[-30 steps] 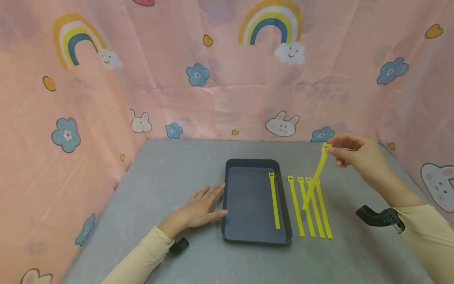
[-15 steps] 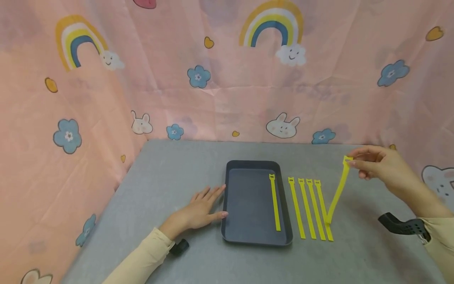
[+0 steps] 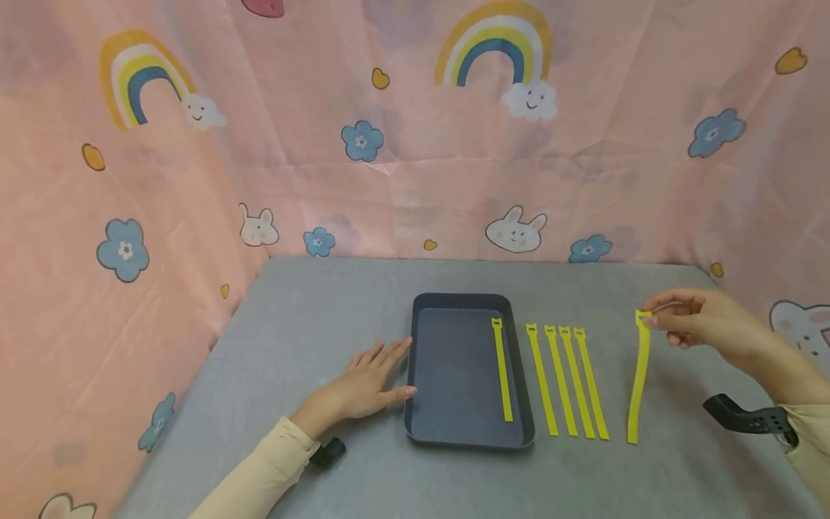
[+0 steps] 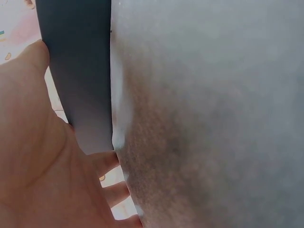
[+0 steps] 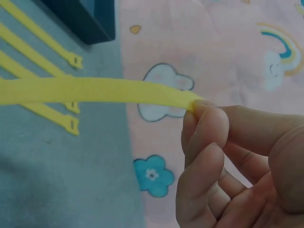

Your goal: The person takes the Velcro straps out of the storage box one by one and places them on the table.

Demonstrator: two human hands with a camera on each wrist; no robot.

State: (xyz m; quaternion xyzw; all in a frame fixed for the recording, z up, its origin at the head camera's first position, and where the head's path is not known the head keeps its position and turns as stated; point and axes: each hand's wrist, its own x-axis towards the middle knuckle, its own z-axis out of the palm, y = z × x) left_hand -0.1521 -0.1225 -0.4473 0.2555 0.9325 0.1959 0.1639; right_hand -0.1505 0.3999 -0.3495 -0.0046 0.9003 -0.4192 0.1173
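Observation:
My right hand [image 3: 710, 324] pinches a yellow cable tie [image 3: 638, 382] by its slotted head, between thumb and fingers. The strap hangs down, its lower end at or just above the table; contact cannot be told. In the right wrist view the held cable tie [image 5: 95, 90] stretches leftward from the fingertips. Left of it, several more yellow cable ties [image 3: 569, 382] lie side by side on the table. One yellow cable tie [image 3: 502, 371] lies inside the dark grey tray [image 3: 454, 375], along its right side. My left hand [image 3: 359, 386] touches the tray's left edge with fingers spread.
The grey table [image 3: 311, 310] meets a pink patterned curtain [image 3: 402, 180] at the back and along both sides. A black wrist strap [image 3: 748, 418] juts out below the right wrist; a smaller black piece [image 3: 327, 453] is at the left wrist.
My right hand has carried the held cable tie rightward and lower, from over the row to a spot right of it. The left hand and tray have stayed put.

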